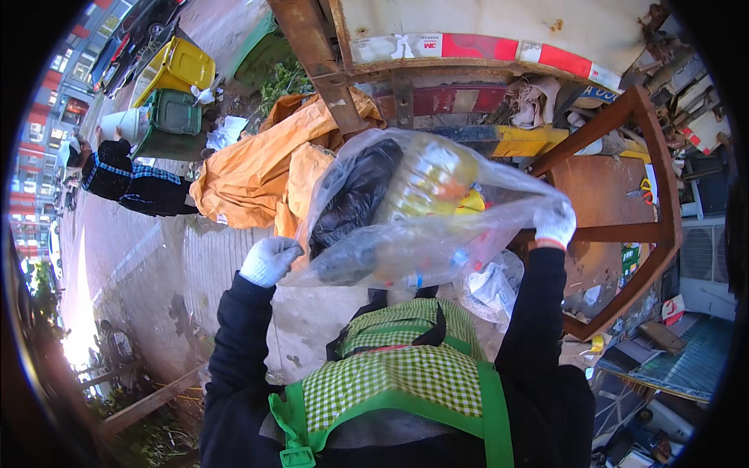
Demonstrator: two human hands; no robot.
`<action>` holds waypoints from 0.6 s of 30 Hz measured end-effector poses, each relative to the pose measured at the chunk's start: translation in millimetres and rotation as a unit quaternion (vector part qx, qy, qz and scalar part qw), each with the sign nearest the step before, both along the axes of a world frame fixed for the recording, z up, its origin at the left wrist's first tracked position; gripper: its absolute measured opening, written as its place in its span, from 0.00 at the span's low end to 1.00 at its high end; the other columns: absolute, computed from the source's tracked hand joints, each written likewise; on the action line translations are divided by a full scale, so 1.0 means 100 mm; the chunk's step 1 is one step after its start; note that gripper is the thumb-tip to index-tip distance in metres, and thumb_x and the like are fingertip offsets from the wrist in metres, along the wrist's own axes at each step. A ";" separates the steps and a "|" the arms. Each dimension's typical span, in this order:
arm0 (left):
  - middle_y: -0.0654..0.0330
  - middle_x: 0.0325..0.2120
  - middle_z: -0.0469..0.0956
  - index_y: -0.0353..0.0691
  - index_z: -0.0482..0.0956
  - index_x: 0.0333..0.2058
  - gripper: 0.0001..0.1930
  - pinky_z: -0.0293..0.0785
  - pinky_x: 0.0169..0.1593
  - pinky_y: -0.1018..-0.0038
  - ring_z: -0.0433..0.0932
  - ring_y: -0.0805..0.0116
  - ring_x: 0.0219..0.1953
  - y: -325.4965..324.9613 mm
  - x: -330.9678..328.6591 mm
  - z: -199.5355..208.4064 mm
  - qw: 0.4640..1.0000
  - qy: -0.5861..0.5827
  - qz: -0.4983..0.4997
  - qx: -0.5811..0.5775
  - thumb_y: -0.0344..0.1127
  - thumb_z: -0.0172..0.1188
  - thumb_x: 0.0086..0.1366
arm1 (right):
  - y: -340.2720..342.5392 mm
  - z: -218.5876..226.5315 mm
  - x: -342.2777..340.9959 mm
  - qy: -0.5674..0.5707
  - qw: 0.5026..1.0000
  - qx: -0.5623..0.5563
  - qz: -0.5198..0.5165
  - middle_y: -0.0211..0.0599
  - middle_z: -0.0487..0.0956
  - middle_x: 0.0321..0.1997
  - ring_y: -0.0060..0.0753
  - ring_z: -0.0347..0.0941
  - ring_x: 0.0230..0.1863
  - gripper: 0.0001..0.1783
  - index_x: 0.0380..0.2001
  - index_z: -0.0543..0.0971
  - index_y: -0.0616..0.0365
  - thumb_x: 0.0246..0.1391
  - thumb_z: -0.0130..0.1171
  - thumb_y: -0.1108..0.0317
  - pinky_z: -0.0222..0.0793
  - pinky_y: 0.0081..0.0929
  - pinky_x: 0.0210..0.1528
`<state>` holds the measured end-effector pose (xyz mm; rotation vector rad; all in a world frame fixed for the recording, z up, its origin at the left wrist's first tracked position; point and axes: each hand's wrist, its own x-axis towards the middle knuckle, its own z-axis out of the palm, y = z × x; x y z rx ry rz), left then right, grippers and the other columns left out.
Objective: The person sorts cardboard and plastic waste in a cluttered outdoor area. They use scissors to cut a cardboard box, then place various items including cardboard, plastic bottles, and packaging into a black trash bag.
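In front of me hangs a large clear plastic bag (452,242), its mouth stretched between my two gloved hands. My left hand (270,261), in a white knit glove, pinches the rim at the near left. At the right, my right hand (555,223), gloved the same way, is closed on the gathered edge. Through the film I see a black plastic bag (357,191) on the left and yellowish plastic bottles (427,175) beside it. Several small bottles with blue and red caps lie lower down, blurred by the plastic. My green checked apron (390,382) is just below.
Beyond the bag, an orange cloth (250,171) lies bundled against a rusty post. A rusty metal frame (667,179) stands at right, with scrap past it. Yellow (191,66) and green bins (175,113) stand far left near a person in dark clothes (136,179). White plastic (495,288) lies beneath.
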<state>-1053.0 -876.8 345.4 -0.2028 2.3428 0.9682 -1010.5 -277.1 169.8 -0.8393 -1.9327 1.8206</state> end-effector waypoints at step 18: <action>0.70 0.17 0.64 0.43 0.70 0.22 0.21 0.54 0.23 0.81 0.59 0.80 0.17 -0.09 -0.06 -0.57 0.865 0.201 0.339 0.310 0.48 0.52 0.73 | -0.31 1.18 -0.25 0.161 0.867 -0.461 -0.101 0.17 0.54 0.12 0.18 0.47 0.12 0.18 0.29 0.73 0.50 0.66 0.52 0.50 0.43 0.21 0.15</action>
